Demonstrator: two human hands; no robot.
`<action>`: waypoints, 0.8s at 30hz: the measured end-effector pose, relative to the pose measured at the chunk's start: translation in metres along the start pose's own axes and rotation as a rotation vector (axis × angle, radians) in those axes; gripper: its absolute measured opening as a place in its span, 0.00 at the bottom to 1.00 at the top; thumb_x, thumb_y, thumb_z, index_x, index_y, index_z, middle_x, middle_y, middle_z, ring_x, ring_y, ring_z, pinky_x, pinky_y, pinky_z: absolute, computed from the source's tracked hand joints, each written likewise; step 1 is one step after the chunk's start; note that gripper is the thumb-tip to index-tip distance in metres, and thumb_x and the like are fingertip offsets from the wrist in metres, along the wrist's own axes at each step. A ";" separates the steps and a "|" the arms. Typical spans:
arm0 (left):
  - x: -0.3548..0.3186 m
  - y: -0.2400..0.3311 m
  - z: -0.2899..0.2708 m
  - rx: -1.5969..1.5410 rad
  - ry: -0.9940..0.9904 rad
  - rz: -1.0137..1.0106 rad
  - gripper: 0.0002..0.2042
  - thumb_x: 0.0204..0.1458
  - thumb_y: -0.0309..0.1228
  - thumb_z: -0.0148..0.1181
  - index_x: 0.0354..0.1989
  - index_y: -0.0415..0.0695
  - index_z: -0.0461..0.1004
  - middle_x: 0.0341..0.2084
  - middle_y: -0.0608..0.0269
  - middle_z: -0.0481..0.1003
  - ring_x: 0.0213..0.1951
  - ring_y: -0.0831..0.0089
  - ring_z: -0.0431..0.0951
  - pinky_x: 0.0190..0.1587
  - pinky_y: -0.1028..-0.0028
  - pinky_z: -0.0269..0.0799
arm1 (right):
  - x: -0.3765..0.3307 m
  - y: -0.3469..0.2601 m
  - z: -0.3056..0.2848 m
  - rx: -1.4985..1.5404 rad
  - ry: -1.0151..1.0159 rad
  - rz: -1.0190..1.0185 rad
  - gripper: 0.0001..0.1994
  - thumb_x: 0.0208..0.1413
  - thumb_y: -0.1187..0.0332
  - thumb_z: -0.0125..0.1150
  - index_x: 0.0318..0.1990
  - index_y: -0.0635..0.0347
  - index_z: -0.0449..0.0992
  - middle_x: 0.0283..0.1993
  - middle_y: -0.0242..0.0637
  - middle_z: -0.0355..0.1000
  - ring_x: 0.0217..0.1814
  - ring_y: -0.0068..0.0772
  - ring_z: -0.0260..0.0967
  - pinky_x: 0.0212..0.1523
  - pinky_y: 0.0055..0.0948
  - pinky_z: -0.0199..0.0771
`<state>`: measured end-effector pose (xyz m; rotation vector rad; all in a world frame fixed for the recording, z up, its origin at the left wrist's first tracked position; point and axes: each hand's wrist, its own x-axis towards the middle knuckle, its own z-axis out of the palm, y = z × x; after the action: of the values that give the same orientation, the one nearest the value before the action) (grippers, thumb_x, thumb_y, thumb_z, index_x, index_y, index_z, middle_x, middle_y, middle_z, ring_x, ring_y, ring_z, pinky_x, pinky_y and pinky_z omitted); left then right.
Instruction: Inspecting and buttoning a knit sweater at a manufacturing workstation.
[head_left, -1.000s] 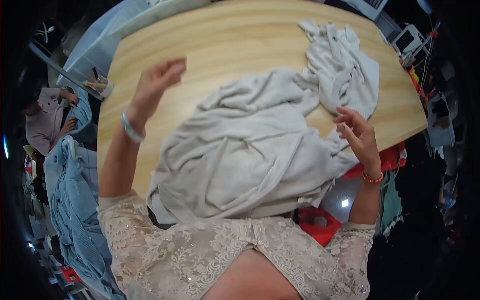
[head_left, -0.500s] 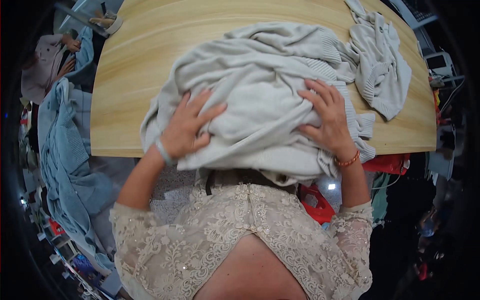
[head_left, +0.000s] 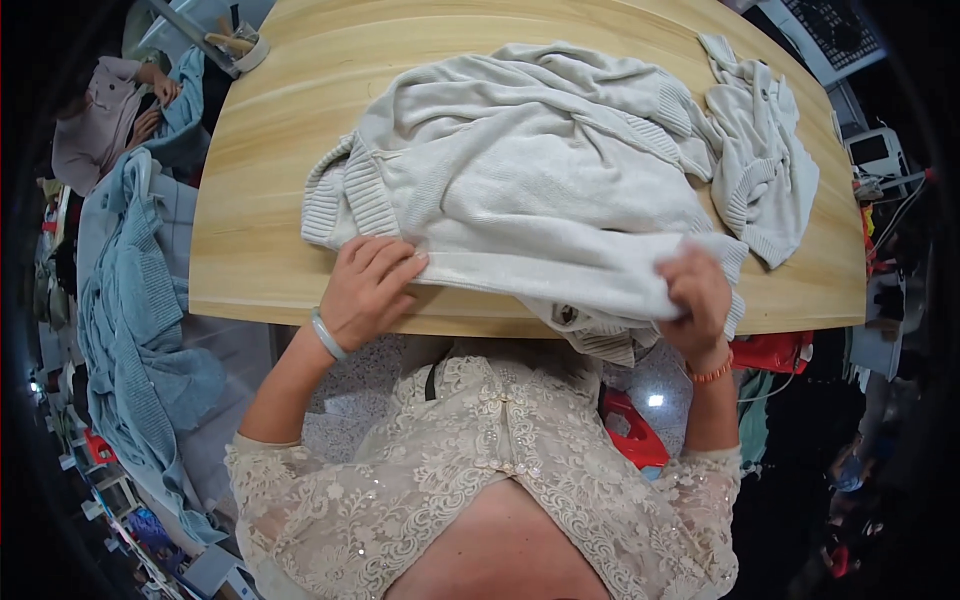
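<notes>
A cream knit sweater (head_left: 520,190) lies bunched across the wooden table, its near edge pulled fairly straight from side to side. My left hand (head_left: 368,290) pinches that edge beside a ribbed part at the left, the thumb under the cloth. At the right end of the same edge, my right hand (head_left: 697,295) has its fingers curled on the knit, somewhat smeared by motion. Between the hands and below the edge, some ribbed cloth with a dark opening hangs over the table's front.
Another cream knit piece (head_left: 762,165) lies at the table's (head_left: 270,120) far right. A cup of tools (head_left: 245,50) stands at the far left corner. Light blue knitwear (head_left: 145,330) drapes along the left, where a co-worker's hands (head_left: 155,105) handle blue cloth. Something red (head_left: 632,430) is below, by my right forearm.
Both hands were spread flat on the sweater; now they grip its near edge. The cloth has moved away from me and its left ribbed part shows.
</notes>
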<state>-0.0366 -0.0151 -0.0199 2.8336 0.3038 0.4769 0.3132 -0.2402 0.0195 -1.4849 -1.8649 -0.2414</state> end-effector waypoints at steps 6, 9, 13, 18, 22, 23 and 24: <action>-0.011 -0.007 0.002 -0.038 0.077 -0.076 0.16 0.41 0.22 0.63 0.42 0.43 0.75 0.42 0.58 0.72 0.49 0.58 0.72 0.55 0.59 0.63 | -0.018 -0.046 -0.026 0.212 -0.103 0.215 0.14 0.31 0.82 0.62 0.29 0.59 0.69 0.21 0.36 0.66 0.19 0.35 0.67 0.20 0.28 0.63; -0.009 -0.014 0.004 0.024 0.149 -0.040 0.13 0.43 0.23 0.64 0.40 0.42 0.75 0.49 0.55 0.72 0.56 0.56 0.70 0.59 0.58 0.62 | -0.007 -0.054 -0.040 0.354 -0.245 0.510 0.13 0.38 0.82 0.61 0.36 0.65 0.76 0.29 0.39 0.75 0.26 0.30 0.72 0.28 0.22 0.69; 0.003 -0.022 0.001 -0.109 0.082 0.016 0.19 0.44 0.31 0.68 0.46 0.43 0.72 0.61 0.52 0.65 0.65 0.54 0.61 0.66 0.53 0.53 | 0.000 -0.057 -0.051 0.435 -0.291 0.563 0.14 0.39 0.82 0.61 0.38 0.67 0.77 0.31 0.40 0.76 0.27 0.29 0.73 0.29 0.22 0.70; 0.006 -0.030 0.017 0.042 0.034 0.141 0.28 0.40 0.33 0.68 0.54 0.46 0.71 0.58 0.55 0.70 0.63 0.56 0.66 0.67 0.48 0.50 | 0.009 -0.053 -0.057 0.525 -0.156 0.500 0.12 0.44 0.80 0.62 0.40 0.68 0.78 0.34 0.40 0.77 0.31 0.30 0.74 0.32 0.22 0.70; 0.010 -0.043 -0.001 -0.488 0.262 -0.078 0.15 0.49 0.17 0.50 0.45 0.38 0.75 0.45 0.53 0.77 0.54 0.57 0.75 0.63 0.54 0.61 | 0.028 -0.054 -0.080 0.424 -0.201 0.441 0.13 0.46 0.80 0.64 0.42 0.66 0.78 0.35 0.38 0.77 0.31 0.28 0.73 0.32 0.23 0.71; -0.008 -0.057 -0.004 -0.731 0.378 -0.305 0.11 0.56 0.20 0.49 0.45 0.36 0.74 0.43 0.51 0.77 0.51 0.61 0.75 0.57 0.63 0.67 | 0.029 -0.056 -0.090 0.444 -0.158 0.427 0.13 0.47 0.79 0.62 0.43 0.65 0.78 0.34 0.38 0.76 0.30 0.27 0.73 0.31 0.23 0.70; -0.014 -0.056 -0.026 -0.847 0.537 -0.271 0.08 0.60 0.25 0.50 0.43 0.36 0.73 0.39 0.54 0.77 0.46 0.66 0.76 0.50 0.71 0.69 | 0.028 -0.060 -0.102 0.480 -0.178 0.448 0.13 0.48 0.77 0.62 0.43 0.65 0.79 0.33 0.38 0.76 0.30 0.28 0.73 0.31 0.23 0.70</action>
<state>-0.0675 0.0397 -0.0162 1.7874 0.4425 1.0117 0.2995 -0.2944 0.1279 -1.5570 -1.5184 0.5288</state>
